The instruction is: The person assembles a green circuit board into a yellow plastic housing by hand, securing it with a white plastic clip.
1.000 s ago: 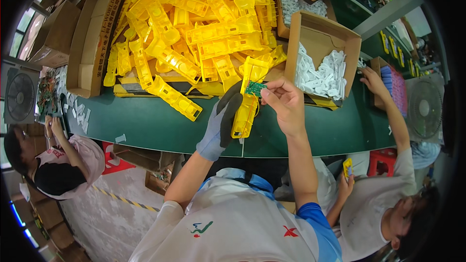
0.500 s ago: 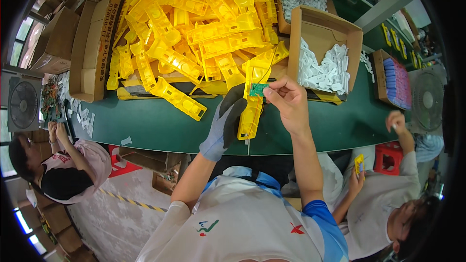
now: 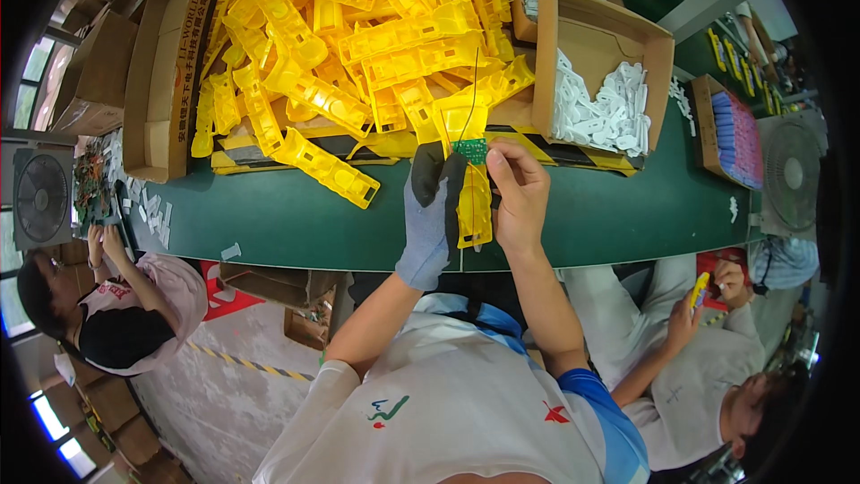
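Note:
My left hand (image 3: 428, 215), in a grey glove with dark fingers, is closed around the left side of a long yellow plastic shell (image 3: 475, 220) over the table's front edge. A small green circuit board (image 3: 469, 152) lies across the middle of the shell. Thin dark wire (image 3: 475, 81) runs from the board toward the far end. My bare right hand (image 3: 520, 202) pinches the board's right edge between thumb and fingers. Whether the board is seated in the shell I cannot tell.
Beyond my hands rises a heap of yellow shells (image 3: 358, 45). A carton of white plastic parts (image 3: 600, 116) stands at right, with a box of purple cylinders (image 3: 735, 139) farther over. An open carton (image 3: 166, 81) is at left. Co-workers sit left (image 3: 134, 314) and right (image 3: 699, 376).
The shell in my left hand has turned straighter toward me. My right hand has come lower with the board. The right co-worker's raised hand has dropped to a yellow part.

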The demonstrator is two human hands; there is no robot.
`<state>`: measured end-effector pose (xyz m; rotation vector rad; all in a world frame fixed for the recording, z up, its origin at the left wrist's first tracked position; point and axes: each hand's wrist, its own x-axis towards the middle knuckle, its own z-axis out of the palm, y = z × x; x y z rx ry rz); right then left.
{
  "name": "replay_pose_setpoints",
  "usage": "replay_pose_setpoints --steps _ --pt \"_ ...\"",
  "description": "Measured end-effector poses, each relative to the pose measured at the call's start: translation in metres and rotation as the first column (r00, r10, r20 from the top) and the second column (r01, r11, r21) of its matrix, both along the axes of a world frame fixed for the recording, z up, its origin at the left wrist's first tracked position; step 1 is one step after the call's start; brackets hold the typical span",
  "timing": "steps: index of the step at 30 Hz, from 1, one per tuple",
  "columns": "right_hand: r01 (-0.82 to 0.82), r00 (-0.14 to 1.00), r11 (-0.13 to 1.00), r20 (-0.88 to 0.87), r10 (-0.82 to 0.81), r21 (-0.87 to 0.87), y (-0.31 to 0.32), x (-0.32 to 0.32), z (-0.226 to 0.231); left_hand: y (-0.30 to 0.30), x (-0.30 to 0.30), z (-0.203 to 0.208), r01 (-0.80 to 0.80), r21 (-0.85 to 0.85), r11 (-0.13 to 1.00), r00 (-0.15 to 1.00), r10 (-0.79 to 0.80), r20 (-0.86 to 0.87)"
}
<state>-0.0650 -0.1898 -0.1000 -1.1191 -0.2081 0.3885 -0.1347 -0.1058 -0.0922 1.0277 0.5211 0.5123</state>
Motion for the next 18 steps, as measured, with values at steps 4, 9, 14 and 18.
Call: replay_pose_setpoints --steps 4,9,14,18 --pt "0.004 0.991 0.998 0.13 0.005 -0.066 -0.0025 -0.0017 -0.0013 -0.0005 -0.0042 0.0023 -0.028 -0.022 0.999 1.0 0.029 0.009" --pt "0.02 0.988 0.999 0.157 -0.012 -0.047 -0.0062 -0.0064 -0.0005 0.0 -0.0077 0.0045 0.004 0.045 0.999 1.0 -0.004 0.005" --pt "0.024 0.986 0.994 0.168 -0.007 -0.102 -0.0036 -0.0057 -0.0019 0.0006 -0.008 0.0013 0.033 -0.084 0.996 0.999 -0.032 0.01" --pt "0.029 0.992 0.989 0.126 -0.011 -0.142 -0.0007 -0.0058 -0.0014 0.003 -0.0043 0.0004 0.067 -0.138 0.988 0.997 -0.061 0.048"
